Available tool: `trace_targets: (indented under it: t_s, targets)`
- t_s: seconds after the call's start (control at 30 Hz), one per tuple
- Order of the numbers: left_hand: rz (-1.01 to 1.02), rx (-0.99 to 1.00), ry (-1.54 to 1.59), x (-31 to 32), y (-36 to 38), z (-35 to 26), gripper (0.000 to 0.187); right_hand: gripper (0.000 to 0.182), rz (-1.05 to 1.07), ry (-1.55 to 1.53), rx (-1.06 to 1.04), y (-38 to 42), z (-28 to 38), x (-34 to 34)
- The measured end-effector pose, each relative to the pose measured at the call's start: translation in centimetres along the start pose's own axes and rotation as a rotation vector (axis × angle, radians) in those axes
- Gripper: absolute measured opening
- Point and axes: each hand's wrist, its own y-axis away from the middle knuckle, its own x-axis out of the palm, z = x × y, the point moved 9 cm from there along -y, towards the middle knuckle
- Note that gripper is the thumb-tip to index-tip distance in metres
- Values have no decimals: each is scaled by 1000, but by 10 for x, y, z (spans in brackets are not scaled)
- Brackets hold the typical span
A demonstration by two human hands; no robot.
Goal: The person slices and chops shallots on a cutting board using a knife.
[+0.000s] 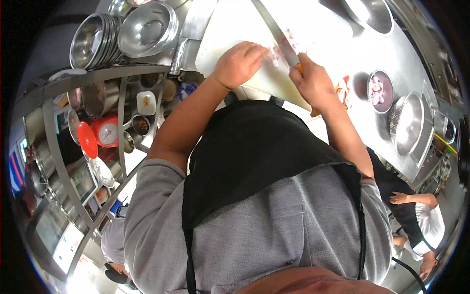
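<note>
My left hand [240,63] rests knuckles-up on a white cutting board [230,24], fingers curled and pressing down on small pink-white pieces [275,56]. My right hand [313,83] grips the orange handle of a long knife [274,29]. Its blade lies across the board, right beside my left fingertips and over the pink pieces. More cut pink bits lie past the blade. My grey shirt and black apron fill the lower half of the view.
On the steel counter to the right are a small metal bowl of pink peeled pieces [380,90], a metal colander [409,122] and reddish scraps [344,90]. Stacked steel bowls [98,39] and a red scale [105,132] stand left. Another person [421,220] works at lower right.
</note>
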Motion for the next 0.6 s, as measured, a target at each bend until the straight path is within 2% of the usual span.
trace_targets:
  t_s: [0.03,0.07,0.1,0.13,0.17,0.23,0.3,0.4,0.47,0.5,0.57,0.6]
  targets:
    - [-38,-44,-3,-4,0,4,22,36,-22,1,24,4,-3,-9]
    - [-40,-40,-3,-4,0,4,22,34,-77,56,-40,2,-12,-11]
    - [-79,-135,14,-7,2,13,22,34,-81,56,-42,4,-21,-10]
    - [-118,-229,32,-10,5,22,21,32,-145,153,-72,8,-24,-14]
    - [-120,-221,31,-11,6,22,21,31,-211,250,-99,13,-25,-19]
    - [-306,-318,42,-28,11,33,22,30,-310,258,-146,29,-26,-26]
    - [-371,-262,10,-55,1,19,23,30,-411,267,-182,39,-33,-35]
    - [-331,-251,71,-87,-25,8,25,31,-486,305,-235,44,-48,-35]
    - [-67,-229,-25,-80,-50,2,35,31,-531,296,-366,45,-49,-33]
    - [-63,-222,-25,-78,-56,2,35,31,-537,293,-363,43,-51,-34]
    - [295,-18,-365,-39,-67,-7,57,28,-541,277,-471,43,-44,-35]
    - [459,-53,-390,-18,-60,4,74,28,-547,273,-469,40,-43,-38]
